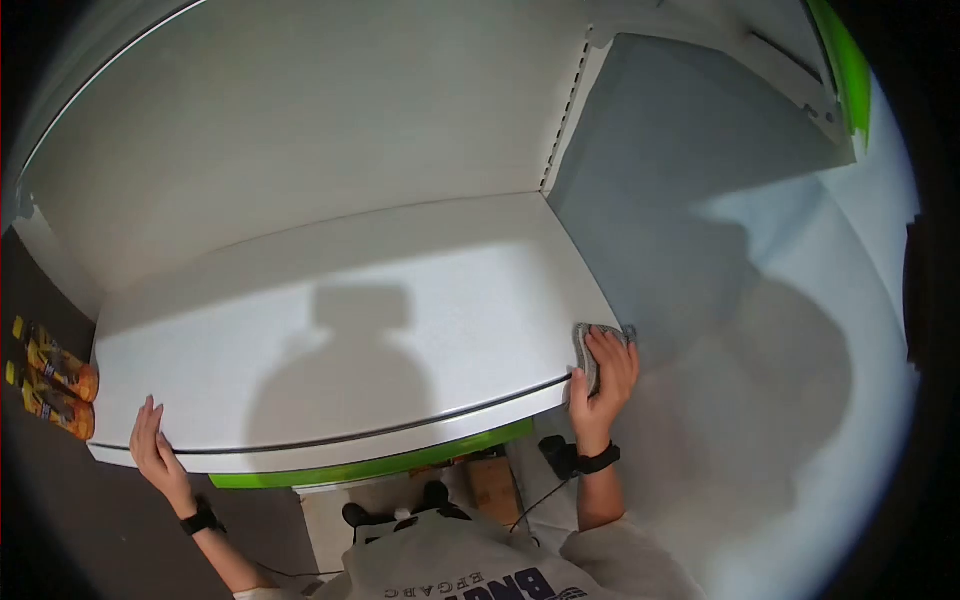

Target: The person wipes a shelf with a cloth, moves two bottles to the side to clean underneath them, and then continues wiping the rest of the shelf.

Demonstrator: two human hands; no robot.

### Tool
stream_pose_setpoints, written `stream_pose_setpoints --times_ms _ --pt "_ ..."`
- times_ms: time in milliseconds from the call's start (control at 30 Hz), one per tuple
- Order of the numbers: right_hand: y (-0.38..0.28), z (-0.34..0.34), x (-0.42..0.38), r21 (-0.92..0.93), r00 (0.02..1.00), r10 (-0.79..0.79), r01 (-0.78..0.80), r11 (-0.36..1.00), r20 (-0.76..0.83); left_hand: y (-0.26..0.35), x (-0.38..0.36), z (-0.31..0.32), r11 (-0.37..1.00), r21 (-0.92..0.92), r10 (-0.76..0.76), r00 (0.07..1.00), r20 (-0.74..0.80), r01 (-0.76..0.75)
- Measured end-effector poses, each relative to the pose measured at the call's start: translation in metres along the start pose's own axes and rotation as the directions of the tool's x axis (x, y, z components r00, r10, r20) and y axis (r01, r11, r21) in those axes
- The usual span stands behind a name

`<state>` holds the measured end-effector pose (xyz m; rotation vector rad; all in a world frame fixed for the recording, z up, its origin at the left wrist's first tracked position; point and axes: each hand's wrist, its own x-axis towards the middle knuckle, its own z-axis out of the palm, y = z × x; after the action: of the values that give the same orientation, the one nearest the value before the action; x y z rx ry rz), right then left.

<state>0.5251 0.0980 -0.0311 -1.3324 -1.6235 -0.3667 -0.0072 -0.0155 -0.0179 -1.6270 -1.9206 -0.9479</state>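
Note:
A wide white shelf [480, 300] spans the view in front of me. At its front right corner my right hand [607, 385] presses a grey cloth [585, 345] against the surface, fingers over it and thumb at the front edge. My left hand [155, 450] rests at the front left edge of the shelf, fingers stretched out and holding nothing. Just left of that hand are two bottles [60, 365] with yellow caps and orange contents, by the shelf's left end.
A white back panel [330, 110] rises behind the shelf, and a grey side panel [660, 160] borders it on the right. A green strip [380, 460] runs under the front edge. Below are a cardboard box [493, 487] and my feet.

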Motion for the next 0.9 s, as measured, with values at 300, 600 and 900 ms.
stream_pose_setpoints --times_ms 300,600,900 --pt "-0.041 0.017 -0.014 0.108 0.999 0.038 -0.037 0.993 -0.01 0.003 -0.001 0.005 0.998 0.008 -0.056 0.996 -0.066 0.056" --pt "-0.038 0.026 -0.016 0.076 0.996 -0.009 0.016 0.997 -0.094 0.006 0.002 0.006 0.998 -0.002 -0.068 0.992 -0.107 0.068" --pt "-0.036 0.028 -0.017 0.062 0.995 -0.028 0.034 0.998 -0.096 0.01 0.001 0.005 0.997 0.0 -0.072 0.991 -0.114 0.073"
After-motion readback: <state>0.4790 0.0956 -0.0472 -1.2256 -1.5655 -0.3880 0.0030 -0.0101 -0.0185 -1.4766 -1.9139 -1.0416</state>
